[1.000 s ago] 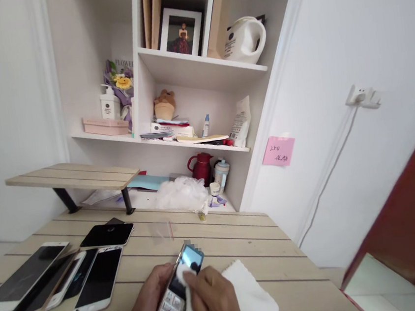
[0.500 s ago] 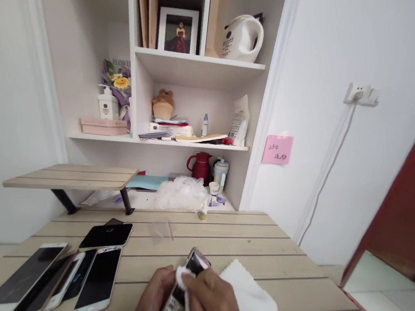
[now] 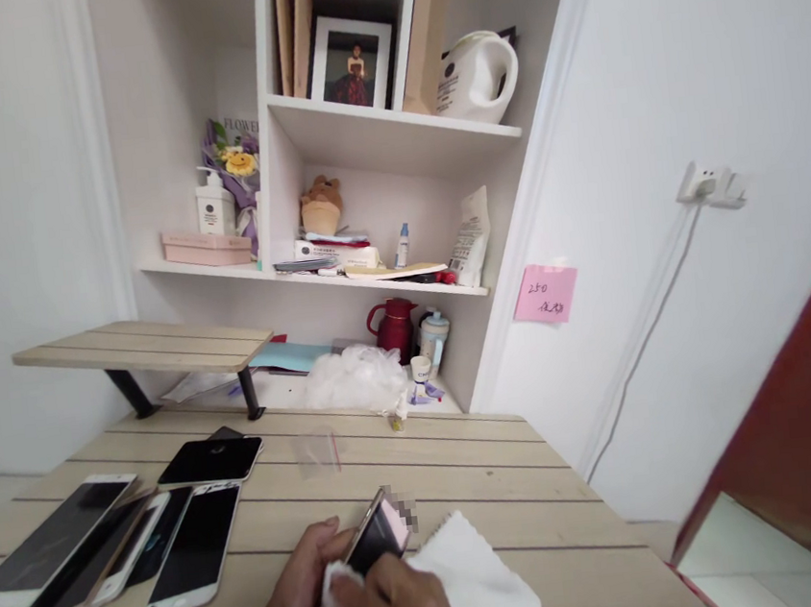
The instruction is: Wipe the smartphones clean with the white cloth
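Note:
A keypad mobile phone (image 3: 376,538) is held tilted over the wooden table, its dark screen toward the top and its number keys near the bottom. My left hand (image 3: 291,591) is wrapped round its left side. My right hand (image 3: 400,599) pinches a white cloth (image 3: 470,577) and presses a bunched part of it on the phone, around the upper keys. The rest of the cloth, with a zigzag edge, spreads out to the right of my right hand. Part of the keypad is hidden by the cloth and fingers.
Several smartphones (image 3: 192,548) lie on the left of the table (image 3: 544,521). A small clear zip bag (image 3: 316,453) lies farther back. A raised wooden shelf (image 3: 142,349) stands at the back left. Behind are white shelves with a red jug (image 3: 395,329) and crumpled white plastic (image 3: 355,376).
My right hand has moved the bunched cloth down and left along the phone, from the screen's lower area to the keys. More of the screen shows now.

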The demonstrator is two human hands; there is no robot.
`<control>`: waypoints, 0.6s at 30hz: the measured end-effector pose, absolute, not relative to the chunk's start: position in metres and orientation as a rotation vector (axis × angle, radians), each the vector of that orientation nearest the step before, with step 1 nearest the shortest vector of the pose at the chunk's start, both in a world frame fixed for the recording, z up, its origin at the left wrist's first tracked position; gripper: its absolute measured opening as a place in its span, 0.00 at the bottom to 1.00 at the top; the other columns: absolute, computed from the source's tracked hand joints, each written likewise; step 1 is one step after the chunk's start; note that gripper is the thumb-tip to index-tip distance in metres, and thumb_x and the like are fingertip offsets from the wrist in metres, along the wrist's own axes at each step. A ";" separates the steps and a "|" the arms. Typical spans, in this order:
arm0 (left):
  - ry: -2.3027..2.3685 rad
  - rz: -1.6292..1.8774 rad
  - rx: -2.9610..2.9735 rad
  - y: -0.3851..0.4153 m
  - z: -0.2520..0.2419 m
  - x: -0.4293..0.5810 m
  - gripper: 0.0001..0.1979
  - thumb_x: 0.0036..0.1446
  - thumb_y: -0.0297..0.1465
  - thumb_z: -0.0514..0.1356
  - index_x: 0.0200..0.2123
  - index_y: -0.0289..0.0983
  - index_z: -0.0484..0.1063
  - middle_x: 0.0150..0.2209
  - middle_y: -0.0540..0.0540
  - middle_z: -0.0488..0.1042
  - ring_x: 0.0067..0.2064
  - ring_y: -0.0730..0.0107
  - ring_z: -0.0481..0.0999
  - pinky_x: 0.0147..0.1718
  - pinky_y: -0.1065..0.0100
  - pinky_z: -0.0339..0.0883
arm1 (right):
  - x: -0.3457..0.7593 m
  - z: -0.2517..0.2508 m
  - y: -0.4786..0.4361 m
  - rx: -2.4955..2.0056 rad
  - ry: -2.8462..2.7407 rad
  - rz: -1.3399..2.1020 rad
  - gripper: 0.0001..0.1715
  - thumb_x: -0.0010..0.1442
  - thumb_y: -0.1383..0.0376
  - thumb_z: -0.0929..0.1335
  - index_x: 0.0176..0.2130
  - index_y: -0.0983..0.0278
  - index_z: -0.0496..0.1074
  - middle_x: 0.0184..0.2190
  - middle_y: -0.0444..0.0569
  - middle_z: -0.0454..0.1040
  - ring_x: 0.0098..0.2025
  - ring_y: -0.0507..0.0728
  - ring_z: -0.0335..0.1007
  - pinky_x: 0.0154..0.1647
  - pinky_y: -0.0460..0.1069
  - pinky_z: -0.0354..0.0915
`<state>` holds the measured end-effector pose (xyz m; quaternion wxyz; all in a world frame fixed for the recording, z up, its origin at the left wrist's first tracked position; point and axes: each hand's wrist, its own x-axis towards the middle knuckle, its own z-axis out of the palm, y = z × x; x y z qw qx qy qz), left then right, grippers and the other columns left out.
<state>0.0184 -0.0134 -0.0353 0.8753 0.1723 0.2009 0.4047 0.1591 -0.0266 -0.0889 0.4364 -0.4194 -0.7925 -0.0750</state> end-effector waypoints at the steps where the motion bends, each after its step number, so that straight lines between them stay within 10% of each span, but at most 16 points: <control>1: 0.404 0.850 0.340 -0.014 -0.036 0.020 0.14 0.61 0.37 0.60 0.25 0.36 0.74 0.21 0.51 0.73 0.26 0.70 0.72 0.29 0.71 0.63 | 0.167 -0.081 -0.024 -1.023 -1.985 -0.211 0.17 0.68 0.62 0.61 0.50 0.55 0.76 0.25 0.46 0.70 0.21 0.54 0.69 0.18 0.46 0.63; 18: 0.486 0.868 0.391 -0.020 -0.018 0.024 0.11 0.54 0.36 0.66 0.24 0.36 0.73 0.21 0.51 0.72 0.27 0.66 0.73 0.35 0.68 0.65 | 0.190 -0.061 -0.014 -1.017 -1.941 -0.276 0.25 0.67 0.71 0.59 0.60 0.63 0.68 0.29 0.48 0.68 0.26 0.55 0.70 0.27 0.48 0.68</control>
